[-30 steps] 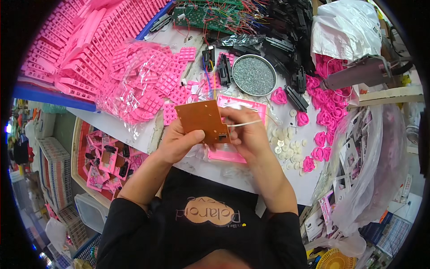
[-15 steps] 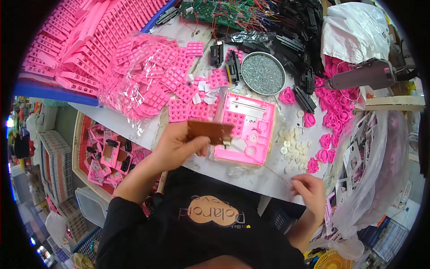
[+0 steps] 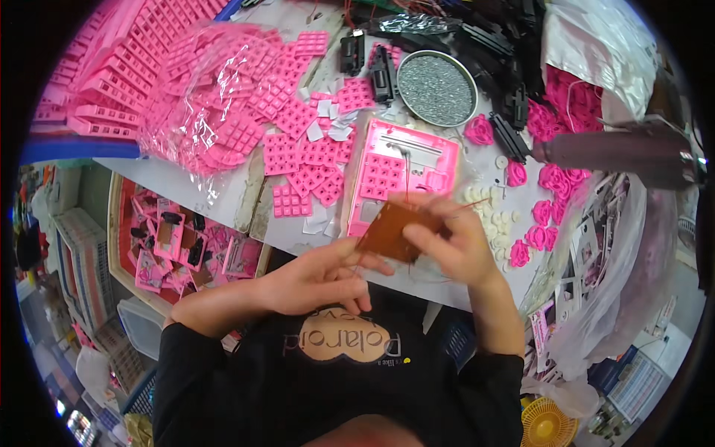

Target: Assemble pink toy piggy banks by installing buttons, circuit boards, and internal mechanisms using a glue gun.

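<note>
A: Brown board (image 3: 389,232) — thin, flat, looks light and stiff; probably brittle at the traces, with fine wires trailing off it. Best taken by the edges.

B: Held so. Left hand (image 3: 320,279) supports its lower left edge, fingers curled under; right hand (image 3: 456,246) pinches the right edge, thumb on top. Board sits just below the pink housing (image 3: 402,175), above the desk (image 3: 186,186) edge.

A: Containers, from left of the housing?

B: Clear bag (image 3: 216,97) well left, stuffed with pink keypad pieces. Round metal dish (image 3: 436,89) just above-right, filled with grey, grainy small parts; too fine to tell what. White bag (image 3: 596,52) far right, pink pieces showing under it.
</note>
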`<state>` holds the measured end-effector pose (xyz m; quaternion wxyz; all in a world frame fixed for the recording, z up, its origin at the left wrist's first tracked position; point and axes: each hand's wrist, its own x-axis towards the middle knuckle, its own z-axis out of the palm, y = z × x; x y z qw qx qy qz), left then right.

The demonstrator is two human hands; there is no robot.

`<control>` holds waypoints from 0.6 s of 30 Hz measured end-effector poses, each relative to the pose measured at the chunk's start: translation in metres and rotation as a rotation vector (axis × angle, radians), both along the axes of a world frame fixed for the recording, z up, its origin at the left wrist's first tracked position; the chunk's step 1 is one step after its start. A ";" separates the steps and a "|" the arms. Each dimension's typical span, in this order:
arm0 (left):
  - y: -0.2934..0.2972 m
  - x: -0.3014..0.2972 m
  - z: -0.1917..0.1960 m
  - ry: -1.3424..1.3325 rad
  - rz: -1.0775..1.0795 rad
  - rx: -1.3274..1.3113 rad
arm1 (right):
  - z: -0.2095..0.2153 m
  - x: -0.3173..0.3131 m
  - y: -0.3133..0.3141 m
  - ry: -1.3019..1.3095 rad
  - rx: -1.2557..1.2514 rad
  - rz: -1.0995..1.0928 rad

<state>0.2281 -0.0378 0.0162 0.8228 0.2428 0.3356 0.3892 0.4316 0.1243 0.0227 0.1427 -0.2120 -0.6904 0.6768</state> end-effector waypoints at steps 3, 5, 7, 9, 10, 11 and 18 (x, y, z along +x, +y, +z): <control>-0.003 0.000 -0.020 -0.173 0.154 -0.123 | -0.012 -0.019 0.018 -0.094 -0.087 -0.069; -0.001 -0.003 -0.024 -0.191 0.215 -0.144 | -0.012 -0.031 0.033 -0.199 -0.063 -0.041; -0.002 -0.002 -0.028 -0.081 0.182 -0.065 | -0.014 -0.035 0.044 -0.257 0.026 -0.035; -0.004 -0.001 -0.027 0.012 0.150 -0.002 | -0.024 -0.041 0.047 -0.209 0.030 -0.097; -0.005 -0.002 -0.023 0.050 0.131 0.020 | -0.022 -0.044 0.047 -0.298 0.038 -0.077; -0.006 -0.003 -0.019 0.087 0.112 0.043 | -0.015 -0.048 0.048 -0.388 0.046 -0.056; 0.002 -0.036 0.016 1.167 -0.023 0.614 | -0.013 -0.054 0.044 -0.527 0.498 0.017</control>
